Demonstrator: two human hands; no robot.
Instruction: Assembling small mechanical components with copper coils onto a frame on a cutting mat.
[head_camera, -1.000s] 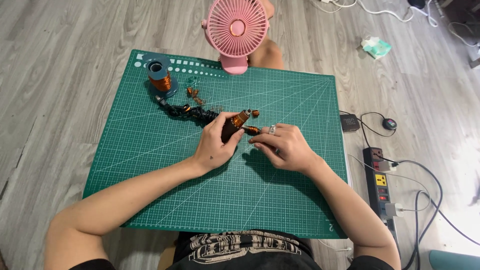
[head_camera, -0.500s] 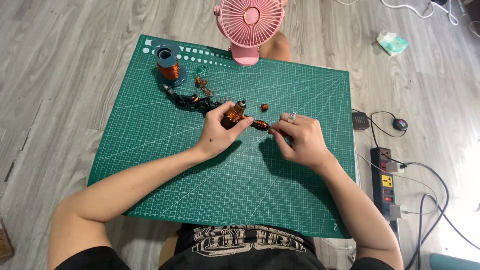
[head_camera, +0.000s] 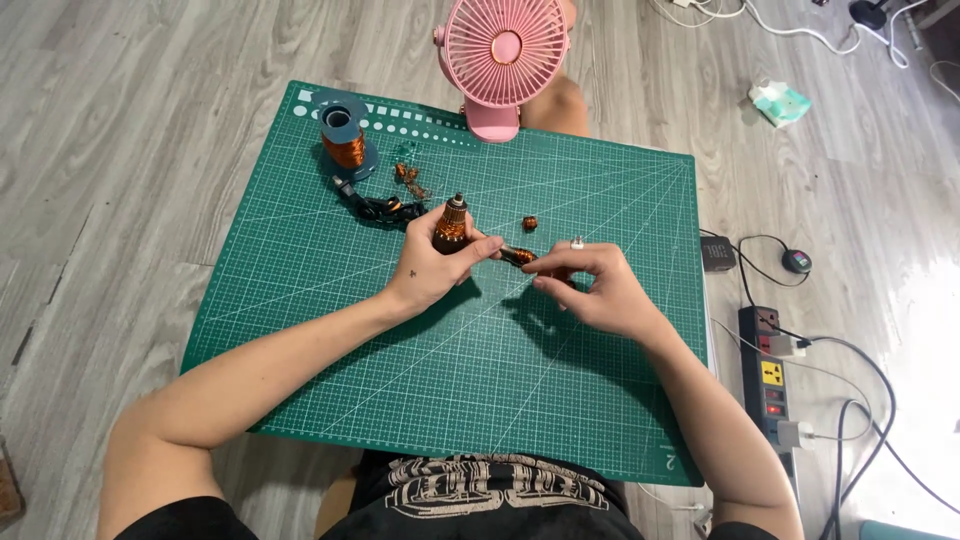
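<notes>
Left hand (head_camera: 432, 272) is clenched around a copper-wound rotor (head_camera: 451, 222), commutator end pointing away from the person. Compared with the frame half a second earlier, the rotor stands more upright and higher above the mat; a second ago it lay lower and closer to horizontal. Right hand (head_camera: 590, 285) pinches the shaft end (head_camera: 518, 257) between thumb and fingertips (a ring shows on one finger). Judged from this shift, the work on the rotor is at the handling or inspection stage; both hands hold it clear of the mat.

The rotor sits over the centre of the green cutting mat (head_camera: 400, 400), which lies on a grey wood-plank floor (head_camera: 110, 150). Just beyond the hands lies a small copper part (head_camera: 530, 223). Farther out are black leads (head_camera: 375, 207), loose copper scraps (head_camera: 408, 178) and a wire spool (head_camera: 343, 138) near the far left corner. A pink fan (head_camera: 505, 50) stands at the far edge. To the right, off the mat, are a power strip (head_camera: 772, 375) and cables; a tissue pack (head_camera: 780, 100) lies farther off.
</notes>
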